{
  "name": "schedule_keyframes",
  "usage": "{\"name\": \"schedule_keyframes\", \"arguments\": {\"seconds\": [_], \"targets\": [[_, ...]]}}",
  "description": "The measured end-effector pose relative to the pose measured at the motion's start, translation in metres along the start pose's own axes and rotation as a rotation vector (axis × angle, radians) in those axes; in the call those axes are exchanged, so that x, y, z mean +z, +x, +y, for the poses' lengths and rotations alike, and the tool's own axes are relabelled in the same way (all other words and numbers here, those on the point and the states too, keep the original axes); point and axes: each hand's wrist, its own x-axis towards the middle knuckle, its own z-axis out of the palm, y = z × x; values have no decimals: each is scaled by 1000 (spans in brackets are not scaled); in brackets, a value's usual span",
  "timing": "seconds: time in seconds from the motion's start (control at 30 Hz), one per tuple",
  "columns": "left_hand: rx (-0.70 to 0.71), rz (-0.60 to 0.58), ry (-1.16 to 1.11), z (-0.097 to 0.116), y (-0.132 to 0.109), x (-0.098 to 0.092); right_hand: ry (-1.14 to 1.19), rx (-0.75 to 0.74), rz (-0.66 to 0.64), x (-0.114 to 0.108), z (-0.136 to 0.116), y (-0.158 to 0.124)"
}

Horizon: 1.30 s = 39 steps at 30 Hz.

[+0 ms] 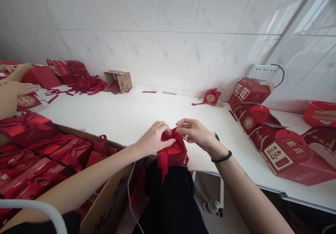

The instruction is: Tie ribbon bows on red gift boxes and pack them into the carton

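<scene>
A small red gift box point(173, 154) rests at the near edge of the white table point(126, 111), above my lap. A red ribbon point(165, 157) is wrapped on it, with tails hanging down its front. My left hand point(153, 137) pinches the ribbon at the top left of the box. My right hand point(193, 130), a black band on its wrist, pinches the ribbon from the right. Both hands meet over the box top.
A cardboard carton point(110, 195) full of ribboned red boxes stands at my left. Larger red boxes point(283, 150) lie in a row on the right. Loose ribbons point(86, 83) and a small brown box point(119, 80) lie by the wall. Another person's hands point(15, 87) work at far left.
</scene>
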Motion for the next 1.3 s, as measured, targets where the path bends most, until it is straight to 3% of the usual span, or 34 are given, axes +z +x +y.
{"name": "schedule_keyframes", "arguments": {"seconds": [0.2,0.5,0.7,0.87,1.13,1.3], "targets": [[-3,-16,-35,0,1,2,103,70,-119,3,4,2],[-101,-51,-353,-1,0,7,428,117,-195,0,11,9],[-124,-51,-436,-5,1,9,402,57,-171,-2,15,7],[-111,-61,-395,-5,1,10,178,-54,-168,1,16,6],[-117,-61,-412,-6,0,10,172,13,-167,-15,6,3],[-90,-53,-396,-6,1,10,128,0,-180,-13,9,4]]}}
